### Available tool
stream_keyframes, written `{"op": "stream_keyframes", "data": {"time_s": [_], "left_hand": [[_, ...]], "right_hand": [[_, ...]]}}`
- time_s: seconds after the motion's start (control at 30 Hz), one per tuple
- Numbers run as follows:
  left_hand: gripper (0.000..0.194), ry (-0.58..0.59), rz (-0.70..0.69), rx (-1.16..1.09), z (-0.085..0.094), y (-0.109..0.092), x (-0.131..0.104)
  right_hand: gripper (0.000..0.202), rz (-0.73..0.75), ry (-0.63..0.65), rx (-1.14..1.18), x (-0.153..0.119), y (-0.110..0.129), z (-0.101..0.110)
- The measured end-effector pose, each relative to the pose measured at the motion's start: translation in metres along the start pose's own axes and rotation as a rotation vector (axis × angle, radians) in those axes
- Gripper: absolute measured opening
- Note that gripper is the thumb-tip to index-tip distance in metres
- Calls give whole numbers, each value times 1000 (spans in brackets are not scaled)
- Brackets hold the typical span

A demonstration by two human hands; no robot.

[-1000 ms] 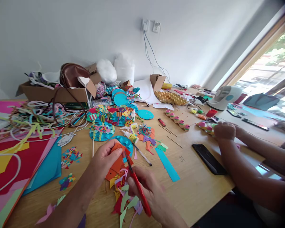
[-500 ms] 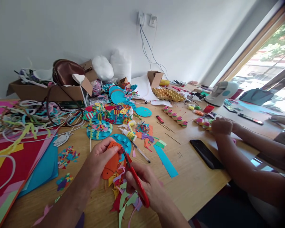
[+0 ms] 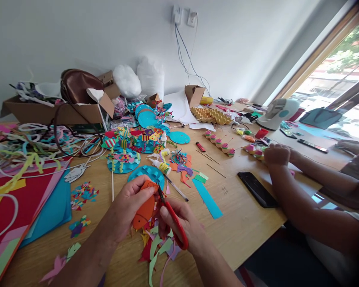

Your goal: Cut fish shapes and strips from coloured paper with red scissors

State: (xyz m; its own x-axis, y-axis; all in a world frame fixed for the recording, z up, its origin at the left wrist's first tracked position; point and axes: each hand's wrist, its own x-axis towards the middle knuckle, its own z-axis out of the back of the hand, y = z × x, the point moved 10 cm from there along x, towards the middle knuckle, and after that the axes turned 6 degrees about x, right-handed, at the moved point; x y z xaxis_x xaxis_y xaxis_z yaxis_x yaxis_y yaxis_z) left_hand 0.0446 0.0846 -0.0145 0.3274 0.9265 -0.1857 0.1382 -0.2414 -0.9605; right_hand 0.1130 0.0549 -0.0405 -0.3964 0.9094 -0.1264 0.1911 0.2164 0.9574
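1. Green paper scraps [image 3: 154, 249] are strewn nearest, on the table [image 3: 227, 231], just below the hands.
2. Red-handled scissors [image 3: 175, 223] are held in the right hand [image 3: 184, 217], fingers closed round the handles, forearm slanting up from lower right, blades pointed up and away at the paper's right edge; blade gap can't be told.
3. Orange paper fish [image 3: 144, 208] is held above the table by the left hand [image 3: 133, 195], pinched narrowly between thumb and fingers, forearm slanting in from lower left. Judged light, stiffish, easily creased; best gripped flat, inside the edge.
4. Blue disc [image 3: 146, 171] is seen just beyond, glue bottle [image 3: 162, 166] beside it.
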Motion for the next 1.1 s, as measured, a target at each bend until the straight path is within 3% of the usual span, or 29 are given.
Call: {"op": "stream_keyframes", "data": {"time_s": [1.1], "left_hand": [[9, 78, 15, -47, -8, 7, 1]], "right_hand": [[46, 36, -24, 38, -2, -6, 11]]}}
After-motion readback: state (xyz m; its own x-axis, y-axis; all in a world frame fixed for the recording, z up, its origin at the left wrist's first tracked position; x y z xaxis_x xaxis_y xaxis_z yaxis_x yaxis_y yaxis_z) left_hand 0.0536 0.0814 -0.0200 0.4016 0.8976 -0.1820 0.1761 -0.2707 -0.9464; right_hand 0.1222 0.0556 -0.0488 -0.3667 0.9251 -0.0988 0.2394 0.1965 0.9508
